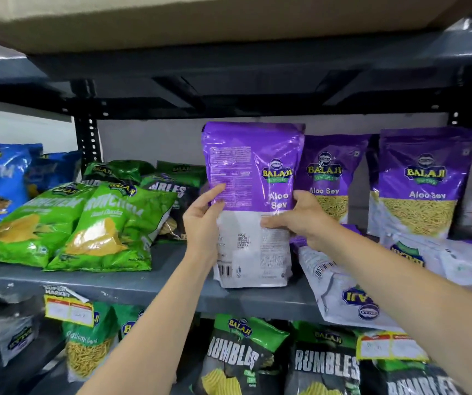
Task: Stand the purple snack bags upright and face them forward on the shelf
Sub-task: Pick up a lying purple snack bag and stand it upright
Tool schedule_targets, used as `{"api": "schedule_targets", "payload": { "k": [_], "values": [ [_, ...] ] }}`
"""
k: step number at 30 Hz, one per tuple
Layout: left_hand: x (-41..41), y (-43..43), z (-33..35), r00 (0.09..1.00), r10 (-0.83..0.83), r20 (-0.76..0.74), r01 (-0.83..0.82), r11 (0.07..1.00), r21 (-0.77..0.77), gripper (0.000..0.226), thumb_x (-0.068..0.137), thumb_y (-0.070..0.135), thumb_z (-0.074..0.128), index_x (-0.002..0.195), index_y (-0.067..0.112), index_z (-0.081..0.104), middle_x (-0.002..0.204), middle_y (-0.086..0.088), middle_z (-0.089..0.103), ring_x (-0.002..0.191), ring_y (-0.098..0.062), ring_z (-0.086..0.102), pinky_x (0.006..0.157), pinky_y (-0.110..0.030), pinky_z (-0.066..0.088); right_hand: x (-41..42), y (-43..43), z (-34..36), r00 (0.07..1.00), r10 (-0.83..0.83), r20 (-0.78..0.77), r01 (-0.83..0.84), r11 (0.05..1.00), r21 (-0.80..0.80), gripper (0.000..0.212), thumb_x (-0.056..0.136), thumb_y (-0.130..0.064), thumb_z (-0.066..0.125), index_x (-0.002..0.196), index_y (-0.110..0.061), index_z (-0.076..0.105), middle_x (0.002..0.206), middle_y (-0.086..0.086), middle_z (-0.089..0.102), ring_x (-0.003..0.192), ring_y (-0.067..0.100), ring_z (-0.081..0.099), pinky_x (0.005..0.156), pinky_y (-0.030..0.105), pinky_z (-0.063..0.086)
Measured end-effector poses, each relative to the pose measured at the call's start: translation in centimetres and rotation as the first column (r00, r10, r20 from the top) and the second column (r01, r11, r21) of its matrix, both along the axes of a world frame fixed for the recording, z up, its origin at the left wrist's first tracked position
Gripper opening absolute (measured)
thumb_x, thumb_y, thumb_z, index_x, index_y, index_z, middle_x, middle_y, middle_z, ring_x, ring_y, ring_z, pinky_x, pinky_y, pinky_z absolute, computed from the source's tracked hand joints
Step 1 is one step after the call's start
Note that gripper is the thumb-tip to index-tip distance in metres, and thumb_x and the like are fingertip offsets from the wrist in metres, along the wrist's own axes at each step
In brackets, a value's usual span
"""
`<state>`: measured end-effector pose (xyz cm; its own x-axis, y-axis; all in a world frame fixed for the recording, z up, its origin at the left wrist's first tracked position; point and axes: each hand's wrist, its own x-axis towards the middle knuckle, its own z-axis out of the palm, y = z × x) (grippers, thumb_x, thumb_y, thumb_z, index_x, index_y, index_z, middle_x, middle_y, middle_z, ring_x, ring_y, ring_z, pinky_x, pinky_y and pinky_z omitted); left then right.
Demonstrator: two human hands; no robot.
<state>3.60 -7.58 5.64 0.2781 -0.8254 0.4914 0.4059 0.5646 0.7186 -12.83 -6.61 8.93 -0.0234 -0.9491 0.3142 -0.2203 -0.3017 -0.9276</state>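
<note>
Head view: both hands, left [203,220] and right [300,218], grasp an upright purple foil snack bag [253,172] on the grey metal shelf [172,283]; green crisp bags [86,223] lie left, fallen white-backed bags [343,280] right.

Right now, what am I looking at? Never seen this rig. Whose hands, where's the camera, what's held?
One picture, from a camera worn on a person's head, looking forward and down. No machine: two bare hands. The left hand and right hand hold a purple bag upright on the shelf, its back panel towards the camera. Two more purple bags stand face-forward to the right; others lie flat below them. Green bags lie to the left.
</note>
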Motion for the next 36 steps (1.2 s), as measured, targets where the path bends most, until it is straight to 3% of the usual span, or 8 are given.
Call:
{"api": "schedule_targets", "payload": {
  "k": [5, 9, 16, 20, 24, 26, 32, 36],
  "values": [
    [0.4, 0.4, -2.8, 0.907, 0.175, 0.384, -0.134, 0.982, -0.132, 0.046, 0.08, 0.024, 0.071, 0.122, 0.037, 0.059, 0.135, 0.002, 0.058, 0.126, -0.019, 0.055, 0.108, -0.045, 0.045, -1.3, 0.9, 0.3, 0.989, 0.087, 0.118, -0.099, 0.99, 0.103, 0.045, 0.069, 0.001, 0.08, 0.103, -0.015, 0.055, 0.089, 0.0, 0.068, 0.082, 0.021, 0.065, 0.082, 0.049, 0.054],
    [-0.4, 1.6, -4.4, 0.715, 0.279, 0.641, -0.191, 0.96, -0.205, 0.101, 0.06, 0.044, 0.087, 0.141, 0.046, 0.026, 0.145, 0.015, 0.03, 0.135, 0.013, 0.026, 0.104, 0.003, 0.017, -3.1, 0.6, 1.8, 0.973, 0.2, 0.116, -0.216, 0.966, 0.14, 0.028, 0.079, 0.003, 0.069, 0.099, -0.015, 0.061, 0.084, 0.002, 0.074, 0.081, 0.024, 0.066, 0.091, 0.057, 0.05],
    [-2.0, 1.7, -6.0, 0.652, 0.435, 0.622, -0.351, 0.899, -0.261, 0.102, 0.062, 0.042, 0.085, 0.141, 0.045, 0.02, 0.154, -0.007, 0.025, 0.121, 0.023, 0.017, 0.092, 0.011, 0.012, -3.6, -0.6, 1.5, 0.97, 0.234, 0.059, -0.241, 0.959, 0.153, 0.018, 0.081, 0.0, 0.069, 0.09, -0.016, 0.066, 0.083, 0.002, 0.076, 0.084, 0.024, 0.068, 0.087, 0.054, 0.054],
    [-2.1, 1.8, -7.0, 0.533, 0.598, 0.599, -0.484, 0.796, -0.363, 0.094, 0.069, 0.062, 0.07, 0.147, 0.032, 0.027, 0.161, -0.001, -0.004, 0.146, 0.003, -0.003, 0.12, -0.033, 0.019, -4.2, -0.8, 1.7, 0.963, 0.252, 0.091, -0.266, 0.94, 0.215, 0.018, 0.079, -0.026, 0.072, 0.095, -0.019, 0.067, 0.093, 0.004, 0.072, 0.095, 0.026, 0.063, 0.097, 0.061, 0.047],
    [-3.2, 3.2, -8.4, 0.32, 0.834, 0.45, -0.51, 0.552, -0.66, 0.057, 0.082, 0.052, 0.062, 0.131, 0.026, 0.049, 0.145, -0.007, 0.029, 0.138, -0.011, 0.029, 0.116, -0.024, 0.016, -5.4, -1.9, 2.4, 0.932, 0.208, 0.296, -0.296, 0.91, 0.292, 0.074, 0.078, -0.078, 0.037, 0.106, -0.015, 0.063, 0.104, 0.009, 0.067, 0.106, 0.029, 0.06, 0.101, 0.055, 0.045],
    [-4.0, 3.7, -8.9, 0.336, 0.807, 0.486, -0.427, 0.591, -0.685, 0.043, 0.082, 0.039, 0.065, 0.122, 0.025, 0.056, 0.13, -0.002, 0.046, 0.115, -0.011, 0.047, 0.105, -0.017, 0.025, -5.2, -2.3, 2.4, 0.912, 0.195, 0.361, -0.314, 0.897, 0.311, 0.093, 0.075, -0.085, 0.015, 0.106, -0.011, 0.064, 0.101, 0.013, 0.07, 0.103, 0.031, 0.063, 0.096, 0.051, 0.047],
    [-5.7, 4.4, -8.9, 0.292, 0.706, 0.645, -0.389, 0.704, -0.594, 0.04, 0.083, 0.035, 0.061, 0.121, 0.026, 0.052, 0.126, 0.004, 0.052, 0.112, -0.016, 0.049, 0.094, -0.033, 0.038, -3.2, -2.5, 2.0, 0.949, 0.096, 0.3, -0.207, 0.908, 0.364, 0.076, 0.083, -0.078, 0.018, 0.084, -0.016, 0.061, 0.083, 0.008, 0.072, 0.085, 0.029, 0.067, 0.084, 0.043, 0.053],
    [-5.9, 5.0, -8.0, 0.351, 0.669, 0.656, -0.418, 0.738, -0.529, 0.048, 0.084, 0.036, 0.06, 0.128, 0.022, 0.049, 0.137, 0.005, 0.05, 0.123, -0.015, 0.048, 0.099, -0.031, 0.039, -2.9, -1.6, 1.6, 0.996, 0.024, 0.087, -0.055, 0.923, 0.38, 0.03, 0.092, -0.025, 0.041, 0.067, -0.017, 0.054, 0.07, 0.004, 0.059, 0.066, 0.022, 0.057, 0.07, 0.034, 0.049]
  ]
}}
